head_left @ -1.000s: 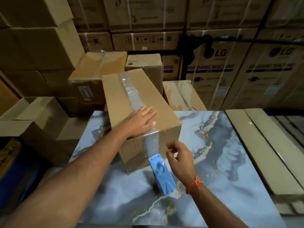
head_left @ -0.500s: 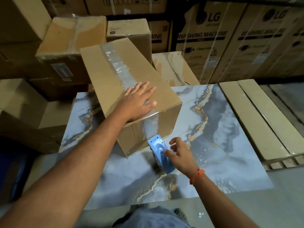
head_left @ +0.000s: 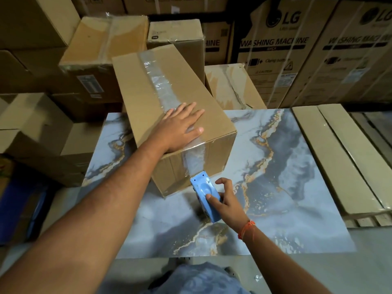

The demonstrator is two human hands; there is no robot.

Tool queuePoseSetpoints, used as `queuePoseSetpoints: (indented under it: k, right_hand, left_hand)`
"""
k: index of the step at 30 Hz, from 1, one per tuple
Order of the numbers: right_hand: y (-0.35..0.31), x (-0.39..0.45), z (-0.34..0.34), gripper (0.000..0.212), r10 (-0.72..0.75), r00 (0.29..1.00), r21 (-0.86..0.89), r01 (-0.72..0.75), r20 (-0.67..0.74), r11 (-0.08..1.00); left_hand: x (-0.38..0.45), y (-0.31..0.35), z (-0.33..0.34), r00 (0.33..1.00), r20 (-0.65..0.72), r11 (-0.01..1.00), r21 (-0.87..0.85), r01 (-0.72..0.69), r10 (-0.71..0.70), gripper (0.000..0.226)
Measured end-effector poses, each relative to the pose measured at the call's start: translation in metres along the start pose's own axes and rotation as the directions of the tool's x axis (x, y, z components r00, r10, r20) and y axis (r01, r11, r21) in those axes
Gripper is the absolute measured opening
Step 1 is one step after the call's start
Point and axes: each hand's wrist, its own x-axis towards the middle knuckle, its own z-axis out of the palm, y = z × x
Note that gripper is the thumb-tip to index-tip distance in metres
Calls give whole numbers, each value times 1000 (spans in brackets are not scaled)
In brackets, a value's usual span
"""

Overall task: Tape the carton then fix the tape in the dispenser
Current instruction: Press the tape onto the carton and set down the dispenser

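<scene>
A brown carton (head_left: 135, 98) lies on a marbled blue-grey slab (head_left: 275, 187). A strip of clear tape (head_left: 158, 81) runs along the carton's top seam and down its near end. My left hand (head_left: 180, 128) presses flat on the carton's top near the front edge, fingers spread over the tape. A blue tape dispenser (head_left: 204, 195) with a toothed blade sits at the foot of the carton's near end, the tape still joined to it. My right hand (head_left: 228, 203) grips the dispenser, with the index finger on its face.
Stacked cartons stand behind and to the left (head_left: 101, 49). Large washing-machine boxes (head_left: 297, 49) line the back right. Long flat cardboard packs (head_left: 343, 158) lie right of the slab. The slab's near edge is just in front of my lap.
My right hand has closed onto the dispenser, which it was only reaching for before. The dispenser sits lower against the carton's end. The view has tilted down.
</scene>
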Motion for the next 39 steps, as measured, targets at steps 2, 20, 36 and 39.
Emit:
queuePoseSetpoints:
  k: [2, 20, 36, 39]
  right_hand:
    - [0, -3, 0, 36, -19, 1000, 50, 19, 13, 999]
    - [-13, -21, -2, 22, 9, 999, 371, -28, 54, 928]
    - [7, -35, -1, 30, -77, 997, 241, 76, -5, 967]
    - [0, -34, -2, 29, -48, 998, 258, 40, 26, 965]
  left_hand:
    - [-1, 0, 0, 1000, -2, 1000, -2, -1, 1, 65]
    - [-1, -1, 0, 1000, 5, 1000, -2, 11, -11, 62]
    - [0, -2, 3, 1000, 2, 1000, -6, 7, -7, 66]
    - [0, -2, 2, 1000, 1, 1000, 1, 10, -10, 65]
